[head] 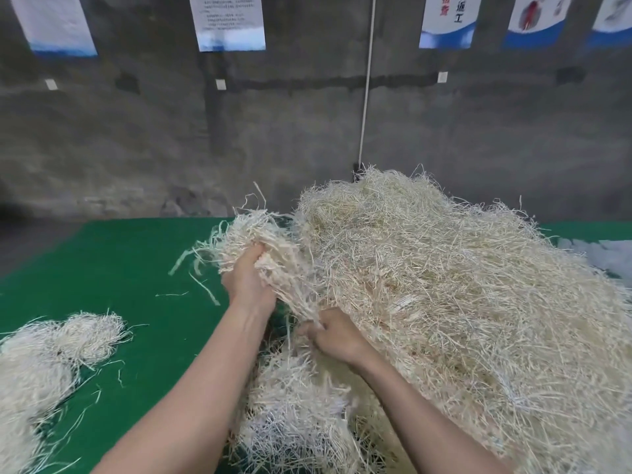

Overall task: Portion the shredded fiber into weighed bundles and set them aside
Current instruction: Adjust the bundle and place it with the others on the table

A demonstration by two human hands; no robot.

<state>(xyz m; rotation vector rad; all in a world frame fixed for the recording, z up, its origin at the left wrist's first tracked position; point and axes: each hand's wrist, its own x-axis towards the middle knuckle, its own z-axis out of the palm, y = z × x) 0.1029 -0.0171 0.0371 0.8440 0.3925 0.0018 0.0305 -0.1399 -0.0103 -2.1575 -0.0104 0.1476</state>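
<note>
Work surface: a green mat (pixel 119 268) set against a grey concrete wall (pixel 136 138).

Main heap (pixel 461 302) of pale shredded fiber fills the mat from 1 o'clock round to 5 o'clock and rises highest toward the wall.

At the centre, on the heap's 9 o'clock edge, a handful (pixel 263 234) of strands is lifted clear of the mat but still tangled with the heap at its right side.

Left hand (pixel 248 278): fingers curled into the handful's underside, clamped on it, thumb buried in the strands.

Right hand (pixel 337 336): at 5 o'clock from the left hand and close to it, fist closed on the lower end of the same handful, where the strands draw into a narrow neck. Both forearms are bare.

Side pile (pixel 44 354) of the same fiber lies at 8 o'clock, well apart from the heap, with bare mat between them.

Loose strands (pixel 205 289) lie on the mat just at 9 o'clock of the left hand.

A white cord (pixel 367 80) runs down the wall at 12 o'clock to the heap's top. Printed posters (pixel 227 22) hang along the wall's upper edge; their text is too blurred to read.
</note>
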